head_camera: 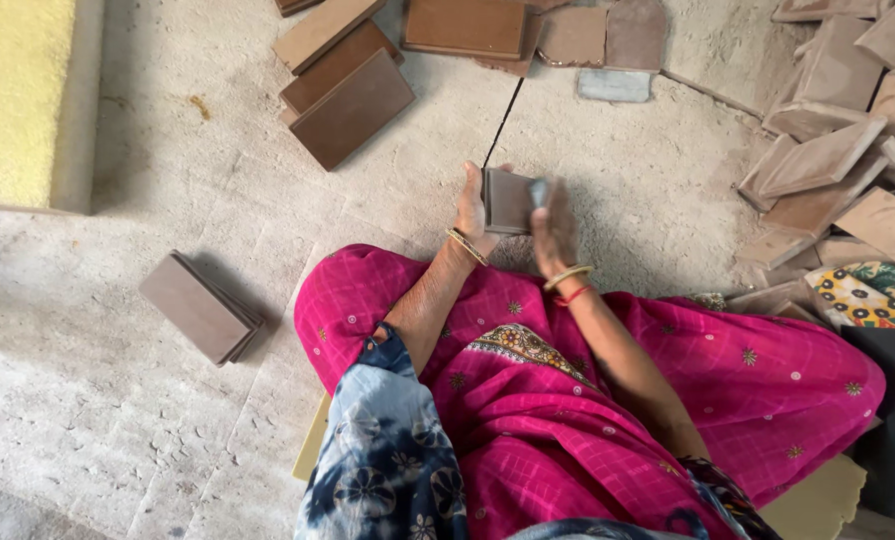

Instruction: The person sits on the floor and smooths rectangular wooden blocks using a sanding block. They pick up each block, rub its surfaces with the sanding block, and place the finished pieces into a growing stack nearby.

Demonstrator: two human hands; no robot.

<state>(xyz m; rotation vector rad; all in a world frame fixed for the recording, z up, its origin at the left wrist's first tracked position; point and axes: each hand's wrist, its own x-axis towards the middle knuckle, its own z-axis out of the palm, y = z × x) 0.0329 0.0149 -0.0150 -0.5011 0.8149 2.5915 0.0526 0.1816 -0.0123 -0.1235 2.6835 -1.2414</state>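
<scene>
Small brown tile (507, 200) held upright above the lap, over the dusty floor (167, 200). Left hand (470, 208) clamps its edge, apparently steadying it; right hand (552, 225), blurred, presses a grey pad against its face. Tile stack (199, 306) lies left.

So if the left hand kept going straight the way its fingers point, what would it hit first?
Probably bare floor first, then the stack of brown tiles beyond. The left hand, holding a small tile, points up the picture; depth is unclear.

We sit on a dusty concrete floor (117, 330). On it lie a tile stack (199, 306), brown tiles (345, 85) ahead, and a tile heap (847, 150) at right.
</scene>
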